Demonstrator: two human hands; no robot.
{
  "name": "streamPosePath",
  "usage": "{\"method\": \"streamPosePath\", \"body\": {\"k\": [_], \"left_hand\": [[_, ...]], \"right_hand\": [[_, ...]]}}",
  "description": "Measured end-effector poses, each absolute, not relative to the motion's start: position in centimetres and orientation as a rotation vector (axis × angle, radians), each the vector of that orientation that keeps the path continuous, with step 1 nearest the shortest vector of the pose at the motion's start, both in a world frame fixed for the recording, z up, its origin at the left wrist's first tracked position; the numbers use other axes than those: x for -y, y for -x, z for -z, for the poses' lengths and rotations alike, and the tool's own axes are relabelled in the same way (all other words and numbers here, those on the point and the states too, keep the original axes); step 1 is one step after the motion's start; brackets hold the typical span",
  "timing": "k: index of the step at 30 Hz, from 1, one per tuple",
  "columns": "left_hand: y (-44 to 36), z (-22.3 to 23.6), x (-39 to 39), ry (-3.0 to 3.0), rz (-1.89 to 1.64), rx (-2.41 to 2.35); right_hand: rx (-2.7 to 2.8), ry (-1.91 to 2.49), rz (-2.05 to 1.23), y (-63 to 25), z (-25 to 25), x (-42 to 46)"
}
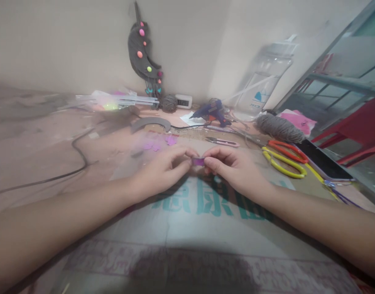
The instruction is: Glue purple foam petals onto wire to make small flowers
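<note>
Between my two hands is a small purple piece (199, 161), too small and blurred to tell its kind. My left hand (167, 167) pinches its left end with thumb and forefinger. At the right end, the thumb and fingers of my right hand (232, 165) are closed on it too. Both hands hover over a cardboard sheet (181, 232) with green and red print. Just beyond the left hand lie small purple cutouts (170, 140). Pink-handled thread snips (222, 141) rest beyond the right hand.
A blue glue gun (210, 112) stands behind the hands. To the right are scissors (284, 163) with yellow and red handles, a phone (324, 159), grey yarn (279, 127) and a large water bottle (259, 85). A black cable (80, 153) crosses the left side. A decorated grey crescent (140, 53) hangs behind.
</note>
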State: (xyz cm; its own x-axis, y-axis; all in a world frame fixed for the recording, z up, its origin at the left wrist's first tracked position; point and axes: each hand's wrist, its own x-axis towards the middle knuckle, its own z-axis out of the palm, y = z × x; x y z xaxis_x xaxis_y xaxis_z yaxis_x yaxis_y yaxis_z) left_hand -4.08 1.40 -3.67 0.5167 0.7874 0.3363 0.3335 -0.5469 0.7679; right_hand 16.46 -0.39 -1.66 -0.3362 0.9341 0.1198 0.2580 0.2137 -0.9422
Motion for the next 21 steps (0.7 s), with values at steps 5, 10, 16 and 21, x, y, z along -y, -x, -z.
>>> {"method": "streamPosePath", "body": {"k": [5, 10, 16, 21], "left_hand": [[4.0, 4.1, -1.4, -1.836, -0.887, -0.774], [4.0, 3.7, -1.4, -1.818, -0.814, -0.867], [4.0, 2.6, -0.6, -1.975, -0.872, -1.116], [3.9, 2.3, -0.1, -2.065, -0.950, -1.163]], "right_hand": [[1.706, 1.096, -1.260, -16.5, 1.6, 0.3], [1.679, 1.122, -1.314, -16.5, 1.5, 0.1], [1.643, 1.159, -1.287, -16.5, 1.6, 0.1], [1.671, 1.152, -1.227, -16.5, 1.8, 0.3]]}}
